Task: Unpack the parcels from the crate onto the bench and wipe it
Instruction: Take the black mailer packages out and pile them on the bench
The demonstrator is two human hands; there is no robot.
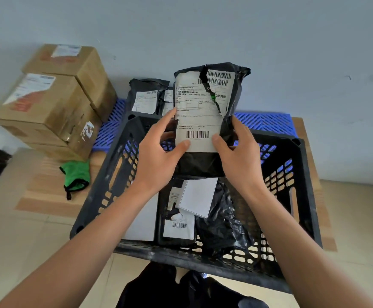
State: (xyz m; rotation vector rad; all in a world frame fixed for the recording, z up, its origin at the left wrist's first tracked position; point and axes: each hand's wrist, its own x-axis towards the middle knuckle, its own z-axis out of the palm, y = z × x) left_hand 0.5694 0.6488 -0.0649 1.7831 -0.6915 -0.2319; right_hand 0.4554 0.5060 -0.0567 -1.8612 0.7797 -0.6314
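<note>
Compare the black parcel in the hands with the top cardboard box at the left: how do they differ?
The held parcel is a soft black bag, lifted over the crate by the left hand and right hand; the cardboard box is stiff, brown, stacked by the wall. Its label is torn; the box's seems whole. Both carry white labels.

Bare strip of blue slatted bench (267, 123) on the right behind the black crate (301, 196), open to a hand passing over the far rim. Left end blocked by stacked cardboard boxes (54, 101), middle by two black parcels (146, 97) upright against the wall. Crate floor crowded with bagged parcels (205, 210). Green cloth (76, 175) just beside the crate's left wall.
</note>
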